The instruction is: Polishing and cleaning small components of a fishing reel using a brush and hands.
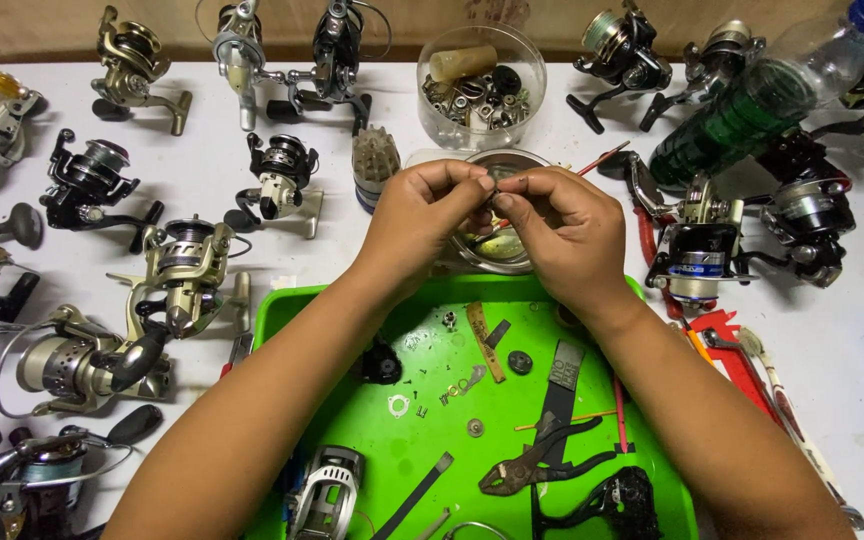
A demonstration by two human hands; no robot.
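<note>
fingertips (497, 196) of both hands pinch a small grey part (504, 175) between them | left hand (422, 215) and right hand (567, 235) meet above a round metal dish (497, 255) | green tray (352, 300) below holds pliers (537, 465), loose washers | fishing reels (187, 275) all around

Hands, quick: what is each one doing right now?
Left hand: fingers pinched shut on a small dark part.
Right hand: pinching the same part from the other side.
</note>
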